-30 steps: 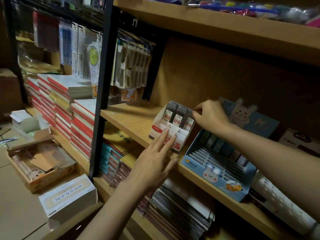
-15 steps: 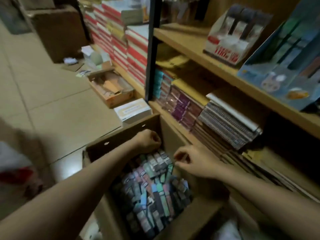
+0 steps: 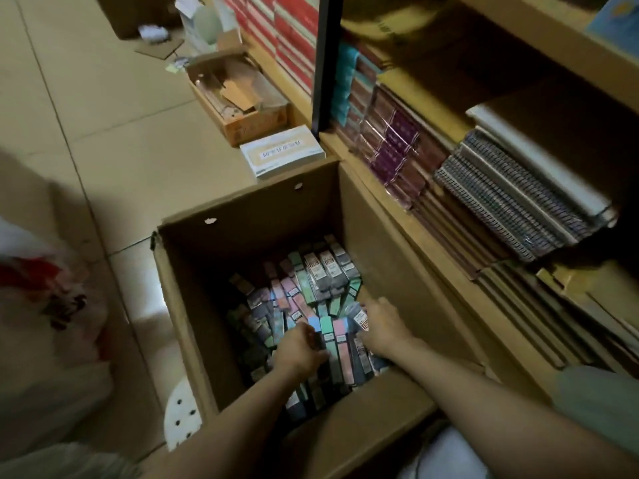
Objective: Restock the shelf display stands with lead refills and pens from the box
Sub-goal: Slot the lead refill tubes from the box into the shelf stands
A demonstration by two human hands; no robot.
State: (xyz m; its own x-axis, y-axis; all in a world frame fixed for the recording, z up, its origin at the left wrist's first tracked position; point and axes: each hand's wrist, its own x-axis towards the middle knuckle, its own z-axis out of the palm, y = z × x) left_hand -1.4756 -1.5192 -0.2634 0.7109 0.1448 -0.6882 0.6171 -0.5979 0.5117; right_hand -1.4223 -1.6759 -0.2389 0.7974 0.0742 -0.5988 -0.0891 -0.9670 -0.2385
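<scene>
- Both my hands are down inside the cardboard box [image 3: 249, 216], which stands on the floor just left of the shelf unit [image 3: 397, 216].
- The lead refill packs [image 3: 304, 305] fill its bottom, most lying flat with their long axes running near to far, a few tilted.
- My left hand [image 3: 299, 350] rests on the near-middle packs, fingers curled around a dark pack [image 3: 316, 340].
- My right hand [image 3: 383, 326] sits by the right wall, thumb and fingers pinching one pack [image 3: 359, 318], whose end points far and slightly left.
</scene>
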